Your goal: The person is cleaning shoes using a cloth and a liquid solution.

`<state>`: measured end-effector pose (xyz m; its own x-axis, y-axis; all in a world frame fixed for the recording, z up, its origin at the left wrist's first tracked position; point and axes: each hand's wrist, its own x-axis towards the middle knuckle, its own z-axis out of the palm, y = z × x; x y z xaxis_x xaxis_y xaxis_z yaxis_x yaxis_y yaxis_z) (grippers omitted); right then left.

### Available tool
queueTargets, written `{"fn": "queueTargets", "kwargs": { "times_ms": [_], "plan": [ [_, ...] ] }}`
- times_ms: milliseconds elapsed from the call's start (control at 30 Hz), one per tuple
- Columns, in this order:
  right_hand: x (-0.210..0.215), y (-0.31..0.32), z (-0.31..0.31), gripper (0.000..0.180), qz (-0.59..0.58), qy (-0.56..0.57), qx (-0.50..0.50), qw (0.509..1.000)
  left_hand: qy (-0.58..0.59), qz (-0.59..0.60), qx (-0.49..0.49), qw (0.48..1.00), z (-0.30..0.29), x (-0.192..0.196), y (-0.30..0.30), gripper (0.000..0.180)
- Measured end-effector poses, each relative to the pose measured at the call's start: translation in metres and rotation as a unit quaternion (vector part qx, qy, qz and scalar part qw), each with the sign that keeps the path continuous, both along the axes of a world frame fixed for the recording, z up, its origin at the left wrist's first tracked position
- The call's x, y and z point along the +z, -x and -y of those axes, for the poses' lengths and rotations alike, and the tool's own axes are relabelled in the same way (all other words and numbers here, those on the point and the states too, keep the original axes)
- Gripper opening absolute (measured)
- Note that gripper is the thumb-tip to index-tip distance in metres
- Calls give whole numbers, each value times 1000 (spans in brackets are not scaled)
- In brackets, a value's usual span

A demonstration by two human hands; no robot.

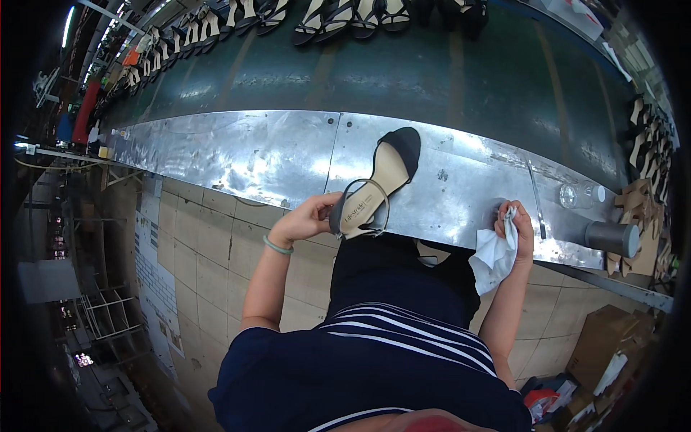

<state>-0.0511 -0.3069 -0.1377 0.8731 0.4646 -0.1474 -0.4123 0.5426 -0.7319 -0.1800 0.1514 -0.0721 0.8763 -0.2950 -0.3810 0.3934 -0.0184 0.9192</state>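
Left hand: left hand [308,217] grips the heel strap of a dark sandal [379,183], fingers closed on it at the near edge of the desk [245,155].
Right hand: right hand [520,229] clenched around a bunched white cloth [494,253], near edge of desk, toward its right end.
Sandal: lies on the desk, toe pointing to the far edge, tan insole up with a small printed label at the heel; heel end overhangs the near edge, touching the left hand, well apart from the right.
Packages: brown cardboard box [612,345] on the floor, lower right.
Other items: clear bottle [576,194] and grey cylinder [612,237] at the desk's right end.
Surface: scuffed shiny sheet metal.
Room: green conveyor belt [432,72] beyond the far edge, sandals [345,18] in a row along it; tiled floor [201,252].
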Motion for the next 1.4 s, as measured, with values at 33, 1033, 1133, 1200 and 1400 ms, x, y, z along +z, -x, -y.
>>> {"fn": "queueTargets", "kwargs": {
  "times_ms": [33, 1033, 1133, 1200, 1400],
  "plan": [
    [3, 0, -2, 17, -5, 11, -2, 1000, -69, 48, 2, 996, -4, -2, 1, 62],
    [24, -41, -192, 10, 260, 338, 12, 905, -107, 160, 372, 908, 133, -51, -106, 54],
    [22, -42, -200, 11, 312, 372, 46, 873, -65, 150, 389, 906, 132, -58, -107, 51],
    [23, -45, -207, 10, 377, 373, 37, 847, -58, 149, 396, 904, 133, -61, -108, 49],
    [25, -65, -231, 13, 397, 382, 11, 834, -162, 185, 343, 906, 129, -58, -108, 32]
  ]
}}
